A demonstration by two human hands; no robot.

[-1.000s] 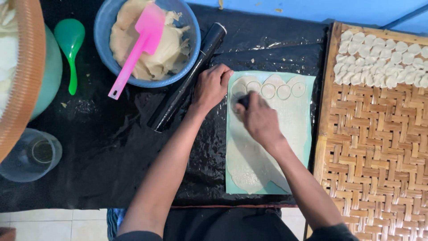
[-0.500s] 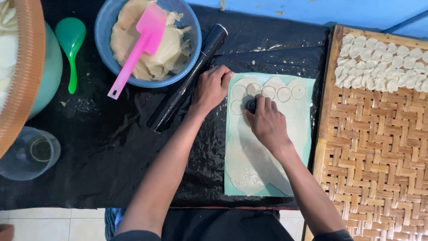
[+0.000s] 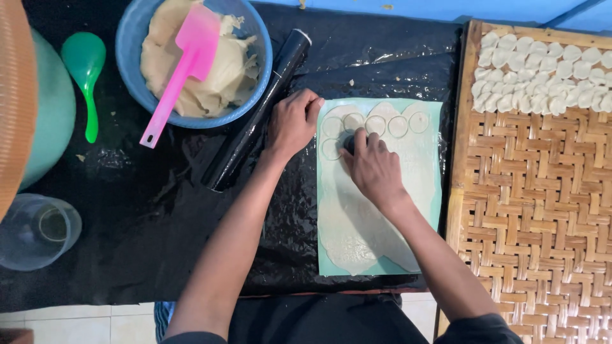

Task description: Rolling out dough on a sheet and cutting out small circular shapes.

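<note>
A thin sheet of pale dough (image 3: 363, 223) lies rolled out on a light green mat (image 3: 433, 165) over black plastic. Several round circles (image 3: 398, 126) are pressed into its far end. My right hand (image 3: 373, 169) is closed on a small dark round cutter (image 3: 349, 141) and presses it into the dough in the second row. Fingers together, my left hand (image 3: 293, 121) lies flat on the mat's far left corner and holds it down.
A black rolling pin (image 3: 255, 121) lies left of the mat. A blue bowl (image 3: 127, 44) holds dough and a pink spatula (image 3: 178, 70). A green spoon (image 3: 86, 76) and a clear cup (image 3: 35, 232) sit at left. A woven bamboo tray (image 3: 535, 210) at right carries cut dough rounds (image 3: 548, 70).
My right hand has shifted the cutter a little within the second row and left one more pressed circle at the row's left end. The left hand has stayed on the mat corner.
</note>
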